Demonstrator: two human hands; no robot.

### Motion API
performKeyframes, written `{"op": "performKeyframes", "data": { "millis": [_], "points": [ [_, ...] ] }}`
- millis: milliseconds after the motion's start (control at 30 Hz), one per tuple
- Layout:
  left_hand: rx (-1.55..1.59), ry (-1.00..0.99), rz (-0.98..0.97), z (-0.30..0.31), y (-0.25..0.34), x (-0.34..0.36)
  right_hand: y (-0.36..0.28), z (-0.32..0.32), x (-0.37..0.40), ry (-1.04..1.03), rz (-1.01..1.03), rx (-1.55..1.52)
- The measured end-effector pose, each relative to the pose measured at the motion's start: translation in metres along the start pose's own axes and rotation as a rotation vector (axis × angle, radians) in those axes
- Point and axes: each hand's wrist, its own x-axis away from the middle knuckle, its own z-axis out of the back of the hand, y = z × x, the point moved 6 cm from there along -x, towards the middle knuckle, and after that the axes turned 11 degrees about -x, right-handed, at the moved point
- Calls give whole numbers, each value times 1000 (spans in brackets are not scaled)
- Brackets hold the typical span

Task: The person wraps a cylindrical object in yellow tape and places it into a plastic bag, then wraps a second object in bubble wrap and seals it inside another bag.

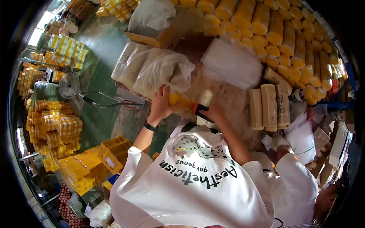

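My left hand (pixel 161 103), with a black band at its wrist, grips the left end of a yellow item (pixel 180 100), which looks like a roll or wrapped bundle. Its fingertips lie beside the clear plastic bag. My right hand (pixel 213 113) is closed on a black and orange tool (pixel 200 110), which meets the right end of the yellow item. Just beyond my left hand is a large bundle in clear plastic (pixel 163 68). A stack of clear plastic sheets or bags (pixel 232 62) lies further back on the wooden table (pixel 228 100).
Yellow wrapped rolls (pixel 281 38) are piled at the back right, with brown paper packs (pixel 269 106) nearer. An open carton (pixel 148 38) stands behind the bundle. Taped cartons (pixel 83 167), a metal cart handle (pixel 106 100) and a fan (pixel 69 84) are left. A co-worker's white sleeve (pixel 292 178) is close on the right.
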Motion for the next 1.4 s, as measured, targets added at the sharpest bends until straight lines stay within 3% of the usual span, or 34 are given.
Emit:
{"op": "performKeyframes", "data": {
  "millis": [233, 400, 533, 667, 767, 867, 967, 1033, 1133, 1233, 1333, 1400],
  "points": [
    [57, 83, -49, 9, 32, 10, 17, -3, 10, 110, 106, -7],
    [236, 107, -145, -1, 56, 20, 43, 47, 64, 159, 63, -72],
    [676, -20, -87, -72, 36, 14, 79, 64, 91, 164, -102, 104],
    [1153, -331, 114, -108, 26, 12, 87, 62, 106, 165, -229, 128],
    [1194, -409, 167, -130, -7, 2, 67, 68, 107, 126, -241, 41],
    [1065, -301, 165, -176, -54, 6, 47, 68, 100, 105, -174, -40],
    [15, -85, -57, -155, -39, 13, 23, 71, 98, 93, -115, -22],
    [-80, -55, -340, -152, 10, 19, 33, 55, 89, 103, -106, 16],
    [52, -135, -509, -133, 85, 30, 42, 53, 89, 143, -94, -150],
    [-238, 10, -758, -171, 113, 31, 34, 54, 93, 125, -120, 50],
    [-189, -166, -693, -195, 115, 19, 35, 46, 93, 182, -45, 95],
    [-210, -119, -699, -196, 114, 20, 31, 48, 93, 197, -50, 105]
  ]
}}
